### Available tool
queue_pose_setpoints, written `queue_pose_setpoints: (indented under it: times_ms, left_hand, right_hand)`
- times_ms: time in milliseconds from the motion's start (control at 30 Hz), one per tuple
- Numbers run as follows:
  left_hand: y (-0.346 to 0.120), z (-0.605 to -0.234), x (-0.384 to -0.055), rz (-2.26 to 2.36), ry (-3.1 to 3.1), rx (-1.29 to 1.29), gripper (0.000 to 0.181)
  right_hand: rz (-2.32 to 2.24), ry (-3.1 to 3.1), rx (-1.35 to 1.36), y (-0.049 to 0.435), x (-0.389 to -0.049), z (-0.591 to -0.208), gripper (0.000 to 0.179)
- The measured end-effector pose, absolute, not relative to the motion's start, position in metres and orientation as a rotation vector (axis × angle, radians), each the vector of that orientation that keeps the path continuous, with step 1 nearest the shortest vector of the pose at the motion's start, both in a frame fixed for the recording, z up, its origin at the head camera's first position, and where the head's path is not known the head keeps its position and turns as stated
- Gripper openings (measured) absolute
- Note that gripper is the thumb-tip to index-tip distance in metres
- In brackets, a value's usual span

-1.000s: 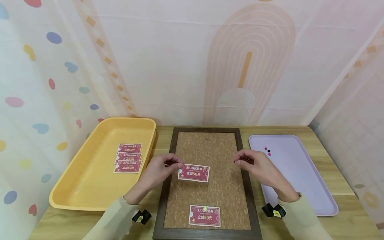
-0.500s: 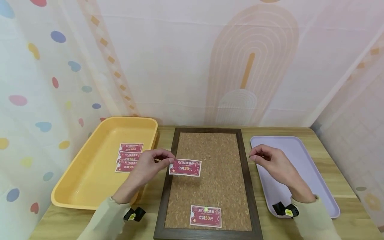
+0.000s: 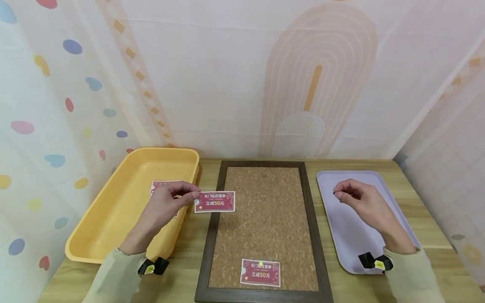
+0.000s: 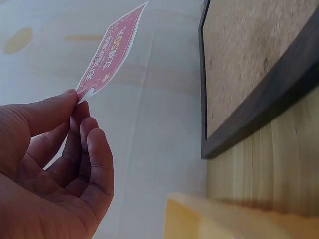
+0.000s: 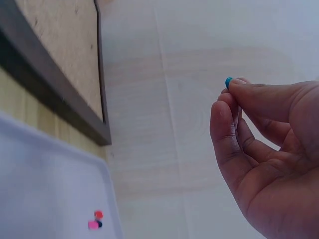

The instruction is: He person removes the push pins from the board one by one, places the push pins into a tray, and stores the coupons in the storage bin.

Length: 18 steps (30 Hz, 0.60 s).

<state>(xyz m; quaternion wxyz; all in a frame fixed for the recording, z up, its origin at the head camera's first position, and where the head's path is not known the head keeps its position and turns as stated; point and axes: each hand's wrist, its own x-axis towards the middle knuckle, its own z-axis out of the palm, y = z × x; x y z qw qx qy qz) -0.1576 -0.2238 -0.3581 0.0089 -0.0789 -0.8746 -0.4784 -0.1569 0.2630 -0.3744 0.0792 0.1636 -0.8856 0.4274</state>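
My left hand [image 3: 163, 206] pinches a red-and-white coupon [image 3: 215, 202] by its left end, between thumb and fingertips. This coupon hangs above the left frame edge of the cork board [image 3: 269, 210]. Over the lilac tray [image 3: 352, 248], my right hand [image 3: 361, 202] pinches a small teal push pin [image 5: 229, 82] between thumb and forefinger; only its head shows in the right wrist view. Near the board's front lies another coupon [image 3: 260, 275], a yellow-green push pin [image 3: 260, 264] at its top edge.
At the left stands a deep yellow tray [image 3: 113, 248] with more coupons [image 3: 163, 183], partly hidden behind my left hand. Red [image 5: 98, 214], pink [image 5: 93, 225] and black push pins [image 5: 99, 224] lie in the lilac tray. A patterned curtain [image 3: 227, 84] rises behind the table.
My left hand has moved left with the coupon, from over the cork to the board's left edge. My right hand has moved right, from the board to above the lilac tray.
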Motion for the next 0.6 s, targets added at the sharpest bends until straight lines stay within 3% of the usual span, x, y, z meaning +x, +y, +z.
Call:
queue_pose_setpoints:
  times_ms: [600]
  left_hand:
    - [-0.293,-0.359,-0.170,-1.582,-2.784,-0.216,0.027]
  right_hand:
    - [1.221,-2.732,0.502,0.304,-0.168,-0.385,0.005]
